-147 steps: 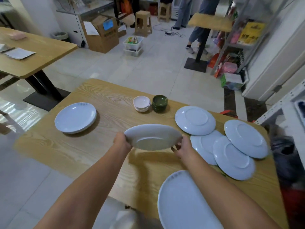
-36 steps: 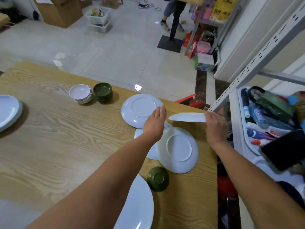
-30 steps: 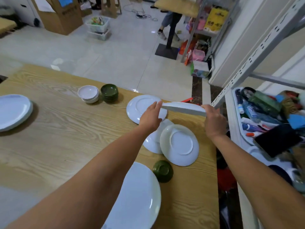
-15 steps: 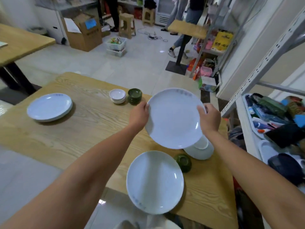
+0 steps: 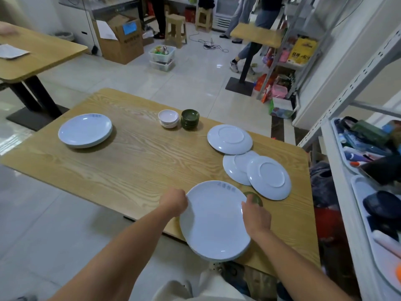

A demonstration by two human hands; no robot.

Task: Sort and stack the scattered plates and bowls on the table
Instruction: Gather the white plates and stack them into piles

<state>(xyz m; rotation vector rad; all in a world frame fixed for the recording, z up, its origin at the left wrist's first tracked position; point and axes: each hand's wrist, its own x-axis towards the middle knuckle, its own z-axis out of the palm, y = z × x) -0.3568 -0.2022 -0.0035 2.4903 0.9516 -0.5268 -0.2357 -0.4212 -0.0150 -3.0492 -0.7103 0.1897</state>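
Just changed: white plate [image 5: 213,222] was held up facing the camera half a second back, now face-up on another plate [image 5: 221,259] at the table's [image 5: 134,161] 5 o'clock, hanging over the near edge.
Left hand [image 5: 173,200]: curled on the rim at the plate's 10 o'clock.
Right hand [image 5: 257,217]: gripping the rim at 3 o'clock, thumb on top.
Meaning for the task: one more flipped and stacked, release probably next.
Left to do: three upside-down plates [image 5: 269,177] overlapping at 2 to 3 o'clock, down from four a few seconds ago. Plus an upturned green bowl [image 5: 253,197] just past the right hand.
Already sorted: plate stack [image 5: 85,130] at 10 o'clock, white bowls [image 5: 168,121] and green bowls [image 5: 190,119] side by side at 12.
Writing: blue print on the plate rims, too blurry to read. Same story for the blue label on the cardboard box [image 5: 121,38].
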